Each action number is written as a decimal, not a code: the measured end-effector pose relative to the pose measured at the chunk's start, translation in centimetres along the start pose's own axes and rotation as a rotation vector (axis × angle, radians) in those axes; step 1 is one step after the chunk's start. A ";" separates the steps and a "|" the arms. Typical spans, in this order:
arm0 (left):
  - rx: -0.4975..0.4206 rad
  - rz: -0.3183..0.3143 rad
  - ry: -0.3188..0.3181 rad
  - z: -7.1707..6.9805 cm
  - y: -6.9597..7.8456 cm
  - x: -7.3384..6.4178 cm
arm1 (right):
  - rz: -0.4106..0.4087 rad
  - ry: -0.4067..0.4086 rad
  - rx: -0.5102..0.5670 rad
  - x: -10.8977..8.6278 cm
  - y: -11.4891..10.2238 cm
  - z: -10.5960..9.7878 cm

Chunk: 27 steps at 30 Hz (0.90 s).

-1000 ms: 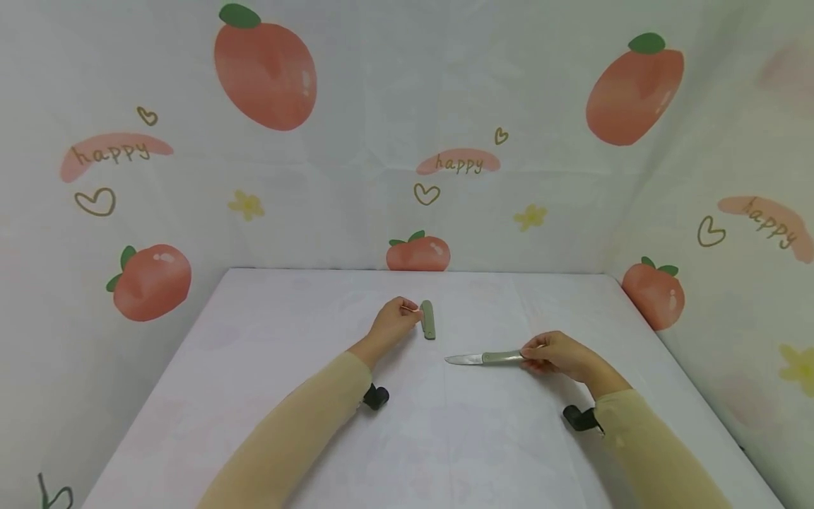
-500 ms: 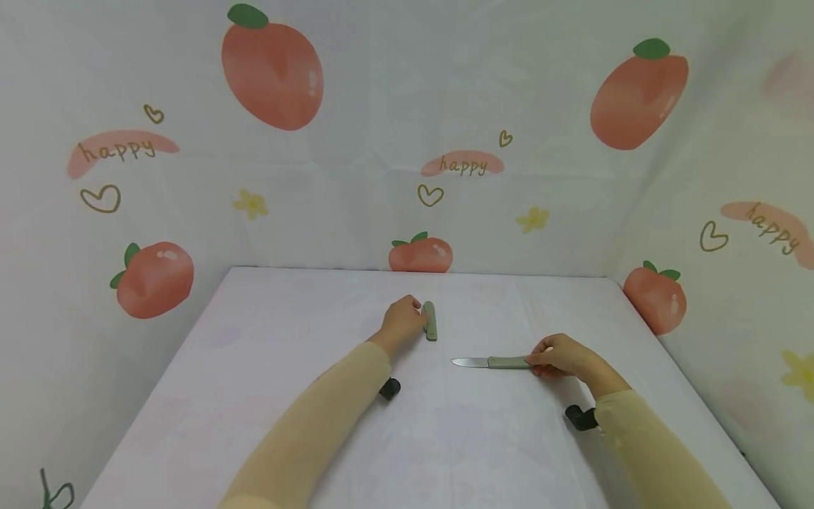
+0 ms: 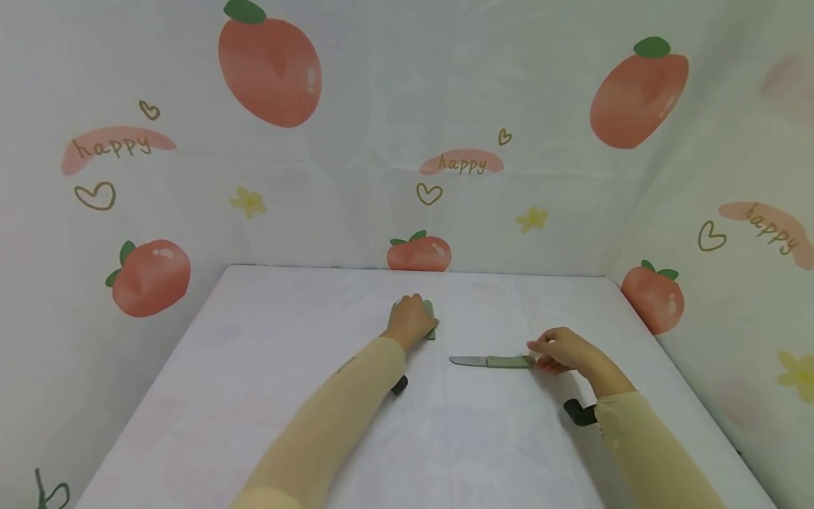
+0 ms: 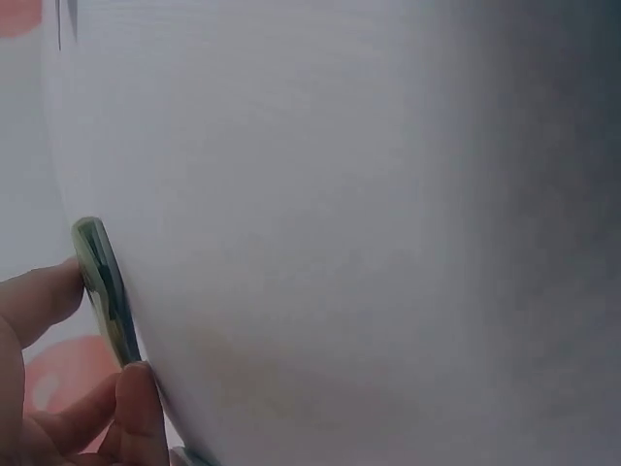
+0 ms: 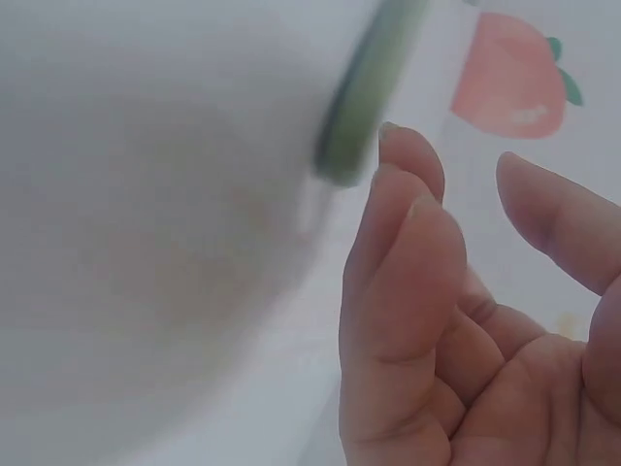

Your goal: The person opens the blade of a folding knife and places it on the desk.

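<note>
In the head view my left hand [image 3: 410, 319] is at a folded green pocket knife [image 3: 430, 332] on the table and partly covers it. The left wrist view has the thumb and fingers pinching this folded knife [image 4: 109, 291] by its sides, with a dark slot along its edge. To its right lies a second knife [image 3: 492, 361], with a green handle and its blade out pointing left. My right hand [image 3: 564, 351] is beside the handle end. In the right wrist view the thumb and fingers stand apart, with the green handle [image 5: 364, 107] just beyond the fingertips, not held.
Both knives lie on a white-covered table [image 3: 483, 438]. A white cloth backdrop [image 3: 356, 141] with printed fruit and hearts rises behind and at both sides. Black wrist cameras [image 3: 579, 413] sit under the forearms.
My left hand has moved right, over the folded knife, and taken hold of it. My right hand has let go of the open knife, which now lies on the table.
</note>
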<state>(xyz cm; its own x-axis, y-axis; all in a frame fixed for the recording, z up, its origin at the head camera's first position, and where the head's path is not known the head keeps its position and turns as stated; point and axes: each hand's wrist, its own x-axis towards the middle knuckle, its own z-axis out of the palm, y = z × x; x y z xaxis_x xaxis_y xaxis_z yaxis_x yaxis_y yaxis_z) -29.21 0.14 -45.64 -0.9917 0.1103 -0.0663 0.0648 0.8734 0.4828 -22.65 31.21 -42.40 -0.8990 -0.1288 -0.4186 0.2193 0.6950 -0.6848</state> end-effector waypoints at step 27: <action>-0.129 0.015 -0.092 -0.2 -0.7 -0.8 | -0.202 0.027 0.003 -1.7 -5.6 1.5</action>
<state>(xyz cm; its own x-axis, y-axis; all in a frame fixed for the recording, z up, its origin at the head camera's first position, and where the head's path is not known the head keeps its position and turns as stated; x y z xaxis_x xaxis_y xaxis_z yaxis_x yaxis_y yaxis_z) -28.43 -0.62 -45.75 -0.9761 0.1707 -0.1347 0.0588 0.8036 0.5922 -21.73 26.49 -38.78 -0.9345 -0.2462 -0.2569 0.0352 0.6546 -0.7551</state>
